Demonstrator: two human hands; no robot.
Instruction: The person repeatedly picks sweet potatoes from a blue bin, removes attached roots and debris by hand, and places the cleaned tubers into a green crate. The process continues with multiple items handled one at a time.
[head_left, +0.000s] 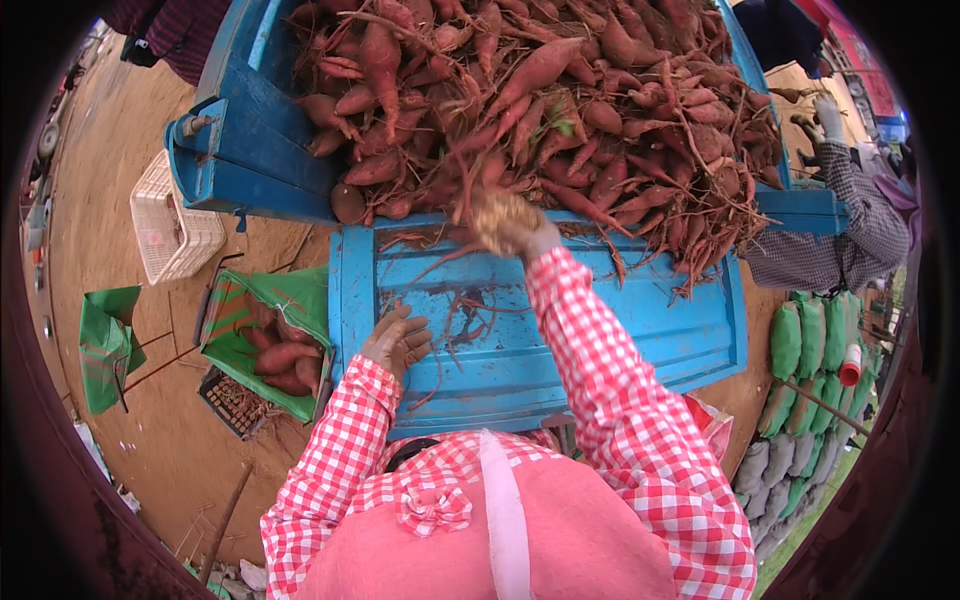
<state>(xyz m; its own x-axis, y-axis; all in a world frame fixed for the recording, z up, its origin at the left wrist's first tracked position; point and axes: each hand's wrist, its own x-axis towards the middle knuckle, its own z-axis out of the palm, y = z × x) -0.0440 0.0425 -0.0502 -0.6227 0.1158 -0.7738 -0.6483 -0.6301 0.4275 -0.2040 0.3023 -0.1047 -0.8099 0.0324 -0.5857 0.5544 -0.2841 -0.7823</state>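
Observation:
Sweet potatoes (540, 75) with stringy roots lie heaped in a blue truck bed (274, 142). My right hand (510, 225), in a yellowish glove, reaches to the near edge of the heap. It is blurred; a thin reddish root shows beside its fingers, but whether they grip it is unclear. My left hand (397, 341), in a dirty glove, is over the left part of the lowered blue tailgate (525, 330), fingers apart and holding nothing. Loose thin roots (465, 322) and dark soil lie on the tailgate between both hands.
Left of the tailgate, a green bag (225, 300) hangs propped with large sweet potatoes inside. A white plastic crate (176, 225), another green bag (111, 349) and a black crate (232, 405) are nearby. At right are stacked filled sacks (814, 352) and a co-worker in a checked sleeve (847, 202).

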